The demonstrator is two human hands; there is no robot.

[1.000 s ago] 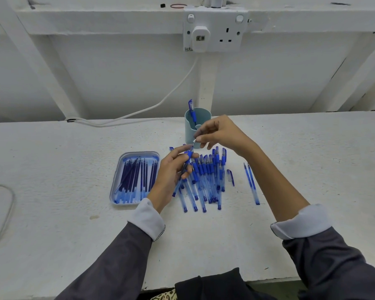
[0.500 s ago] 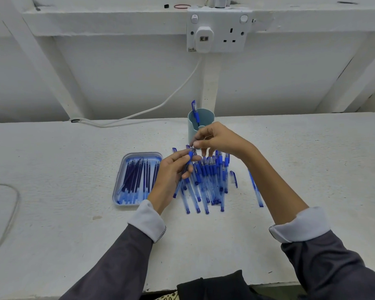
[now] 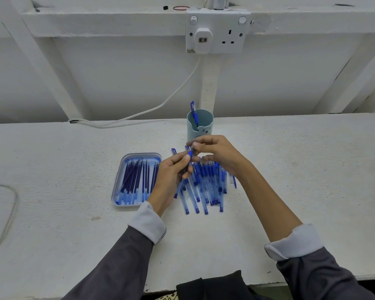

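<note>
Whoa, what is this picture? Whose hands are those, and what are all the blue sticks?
These are a person's two bare hands, not a machine. The picture comes from a small camera worn on the person's head, looking down, so you see what they see. On the white table lies a pile of clear plastic pens with blue grips. Left of it sits a pale blue rectangular tray full of dark blue ink refills. Behind them is a pale teal cup with one blue-capped pen standing in it. The left hand grips one clear blue pen, and the right hand pinches its top end. It looks like the pens are being put together, though I cannot be sure.
</note>
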